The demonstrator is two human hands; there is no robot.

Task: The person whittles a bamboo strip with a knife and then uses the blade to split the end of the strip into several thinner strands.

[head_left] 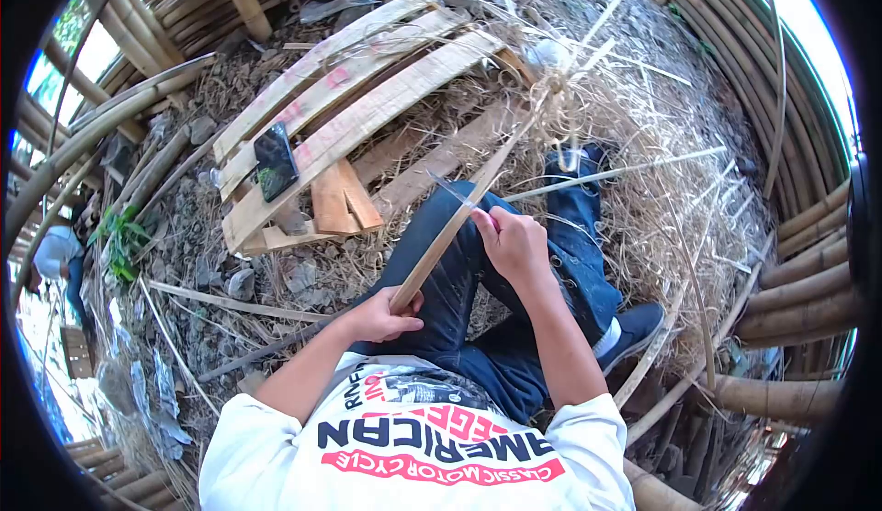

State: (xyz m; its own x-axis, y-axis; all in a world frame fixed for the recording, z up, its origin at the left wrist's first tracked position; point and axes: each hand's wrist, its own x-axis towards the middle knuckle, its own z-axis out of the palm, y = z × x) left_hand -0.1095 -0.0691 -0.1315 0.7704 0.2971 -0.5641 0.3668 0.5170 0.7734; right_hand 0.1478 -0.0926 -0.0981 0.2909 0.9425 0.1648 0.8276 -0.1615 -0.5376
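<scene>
My left hand (384, 316) is closed round the near end of a long bamboo strip (441, 243), which slants up and away to the right across my knee. In my right hand (511, 240) is a knife (457, 195), gripped by its handle. Its blade points away to the left and crosses the strip partway along. The handle is mostly hidden in my fist. Thin curled shavings (556, 98) bunch about the strip's far end.
A wooden pallet (367, 112) lies ahead to the left with a phone (275, 162) on it. Shavings (652, 208) cover the ground at right. Bamboo poles (799, 304) wall the space. Another person (60, 258) is at far left.
</scene>
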